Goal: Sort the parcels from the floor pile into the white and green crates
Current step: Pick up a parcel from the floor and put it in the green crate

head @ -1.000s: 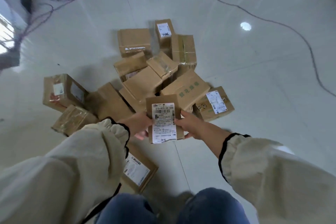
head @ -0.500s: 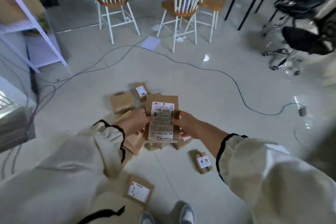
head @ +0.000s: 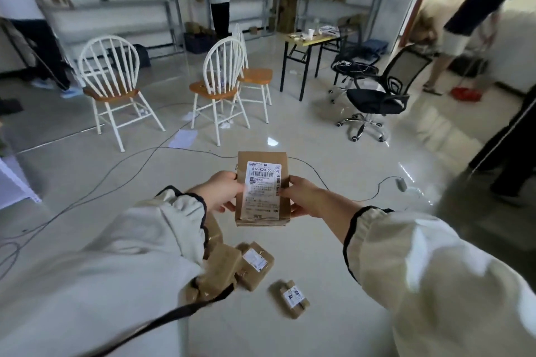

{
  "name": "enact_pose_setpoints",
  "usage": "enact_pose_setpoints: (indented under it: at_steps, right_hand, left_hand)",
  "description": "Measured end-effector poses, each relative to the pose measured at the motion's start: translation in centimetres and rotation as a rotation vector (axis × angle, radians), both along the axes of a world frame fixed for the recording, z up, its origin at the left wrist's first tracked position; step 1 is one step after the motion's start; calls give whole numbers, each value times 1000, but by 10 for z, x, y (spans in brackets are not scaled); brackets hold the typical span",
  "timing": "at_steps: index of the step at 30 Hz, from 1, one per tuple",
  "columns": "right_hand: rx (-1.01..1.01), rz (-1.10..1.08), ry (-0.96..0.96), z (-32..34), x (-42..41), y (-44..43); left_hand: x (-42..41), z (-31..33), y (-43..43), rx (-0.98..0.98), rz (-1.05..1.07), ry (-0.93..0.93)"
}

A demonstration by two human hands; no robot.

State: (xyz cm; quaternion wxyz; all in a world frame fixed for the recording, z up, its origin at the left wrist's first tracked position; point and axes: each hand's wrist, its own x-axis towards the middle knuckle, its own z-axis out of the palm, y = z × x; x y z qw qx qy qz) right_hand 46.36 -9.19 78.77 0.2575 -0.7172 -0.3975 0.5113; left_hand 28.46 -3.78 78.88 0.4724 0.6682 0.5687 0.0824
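Glossy pale floor open at twelve o'clock; white spindle-back chairs beyond, black mesh office chair at two, brown cardboard parcels at six.

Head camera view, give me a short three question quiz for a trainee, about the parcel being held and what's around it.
1. True or false: the left hand alone holds the raised parcel.
2. Which seat stands to the right of the white chairs? A. a stool B. a black office chair C. a sofa
3. Fill in: the top code on the label reads 516-K20-00 ___.
Key: 1 false, the right hand grips it too. 2 B. 3 028.
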Motion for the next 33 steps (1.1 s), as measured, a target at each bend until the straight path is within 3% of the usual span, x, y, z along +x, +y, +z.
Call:
enact_pose_setpoints:
  at_steps: [8, 17, 25, 33]
  right_hand:
    - [61, -269, 47, 15, 85, -56]
    - [142, -743, 61, 39, 185, -158]
    - [214, -1180, -22, 67, 207, -325]
    - [222, -1598, -33, 68, 149, -504]
  left_hand:
    - [106, 23, -21, 26, -203, 20]
    - [258, 53, -60, 62, -644, -2]
    - [361, 70, -189, 51, -1091, -113]
    - [377, 72, -374, 82, -1525, -171]
